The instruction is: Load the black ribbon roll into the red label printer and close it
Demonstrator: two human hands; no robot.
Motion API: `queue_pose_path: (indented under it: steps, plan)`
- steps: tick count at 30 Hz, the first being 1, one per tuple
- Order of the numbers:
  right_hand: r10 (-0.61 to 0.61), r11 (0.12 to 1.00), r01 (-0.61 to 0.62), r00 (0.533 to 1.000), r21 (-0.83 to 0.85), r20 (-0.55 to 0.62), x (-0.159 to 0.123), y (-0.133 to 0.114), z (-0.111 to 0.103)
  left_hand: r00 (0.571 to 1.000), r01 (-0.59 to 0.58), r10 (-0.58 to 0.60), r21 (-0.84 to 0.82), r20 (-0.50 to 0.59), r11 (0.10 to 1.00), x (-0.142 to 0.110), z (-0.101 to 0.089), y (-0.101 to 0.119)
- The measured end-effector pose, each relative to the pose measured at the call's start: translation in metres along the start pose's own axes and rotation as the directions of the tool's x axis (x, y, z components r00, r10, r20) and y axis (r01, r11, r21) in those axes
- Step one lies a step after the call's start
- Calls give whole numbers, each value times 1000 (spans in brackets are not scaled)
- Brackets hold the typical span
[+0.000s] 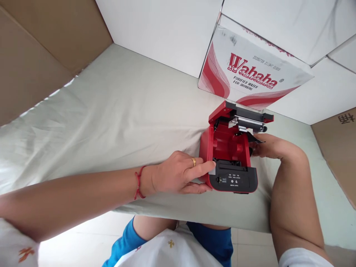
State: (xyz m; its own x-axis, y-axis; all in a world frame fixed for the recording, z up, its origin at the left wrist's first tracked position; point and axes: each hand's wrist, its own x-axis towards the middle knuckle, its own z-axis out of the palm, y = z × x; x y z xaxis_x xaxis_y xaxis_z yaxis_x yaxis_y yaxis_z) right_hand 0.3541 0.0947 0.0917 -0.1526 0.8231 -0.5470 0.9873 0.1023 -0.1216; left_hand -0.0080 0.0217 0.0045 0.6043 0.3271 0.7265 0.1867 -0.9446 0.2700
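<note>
Reading clock from view centre, going left to right. Got brown cardboard (44, 55) at 10 o'clock, bordering pale green cloth (119, 107). Wearing red cord (139, 182) on left wrist, 7-8 o'clock. Placing left hand (176, 172) at 6 o'clock: index finger extended onto top of printer's near-left corner, thumb lower down against same corner, both moderately apart, rest curled, gold ring (194, 162) on one. Touching the corner, not wrapped round the body.

Find red-black printer (235, 178) at 3-4 o'clock, sitting on cloth. Lid (244, 115) raised at its 12-1 o'clock, roller (250, 124) showing underneath, red bay (229, 142) exposed, black button panel (236, 180) at its 6 o'clock. Also see Wahaha carton (247, 78) at 1-2 o'clock, just beyond lid.

Reaching to printer's right flank with right hand (267, 146), 3 o'clock: fingers mostly hidden, cannot tell opening or grip. More brown cardboard at far 3 o'clock.
</note>
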Motion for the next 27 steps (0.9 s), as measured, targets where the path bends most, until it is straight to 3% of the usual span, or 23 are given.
queue_pose_path:
  steps: [7, 15, 23, 27]
  plan:
    - [23, 998, -26, 998, 50, 60, -2, -9, -3, 1000, -3, 2, -7, -16, 1000, 1, -1, -1]
    - [-44, 995, 30, 989, 100, 140, -19, -14, -13, 1000, -7, 7, 8, -19, 1000, 2, -1, 0]
    - [-93, 994, 88, 992, 64, 91, -17, -38, -11, 1000, -14, 14, 15, -8, 1000, 0, 0, 0]
    - [-160, 987, 155, 972, 41, 171, -41, -29, -26, 1000, -3, 3, 16, -20, 1000, 0, 1, 0]
